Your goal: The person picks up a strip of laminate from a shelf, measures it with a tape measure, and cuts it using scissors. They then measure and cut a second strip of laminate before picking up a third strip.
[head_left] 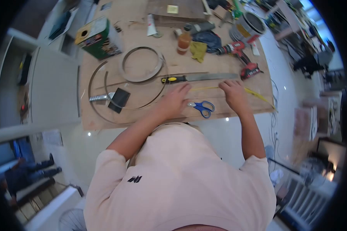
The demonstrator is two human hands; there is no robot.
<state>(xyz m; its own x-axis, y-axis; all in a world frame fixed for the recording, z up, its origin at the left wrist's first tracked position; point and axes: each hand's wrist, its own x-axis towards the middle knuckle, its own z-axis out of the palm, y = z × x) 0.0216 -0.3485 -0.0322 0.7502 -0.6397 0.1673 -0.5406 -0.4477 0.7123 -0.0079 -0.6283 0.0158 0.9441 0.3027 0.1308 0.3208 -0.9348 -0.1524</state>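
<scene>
A thin yellow measuring tape (260, 95) runs across the front part of the workbench and trails over its right edge. My left hand (177, 97) has its fingers closed on one end of the strip. Further right, my right hand (233, 92) pinches the same tape, its fingertips hidden. Just beyond both hands lies a file (214, 76) with a black and yellow handle. Blue-handled scissors (203, 107) rest between my hands, nearer to me. Left of my left hand are a thin curved strip (90, 86) and a scraper with a dark blade (119, 99).
A metal ring (123, 69), a green can (100, 40), a bottle of orange liquid (184, 40), a red cordless drill (239, 52) and a metal bucket (247, 27) stand or lie on the wooden bench (142, 119). Cables (273, 119) hang at the right. Other people sit at both sides.
</scene>
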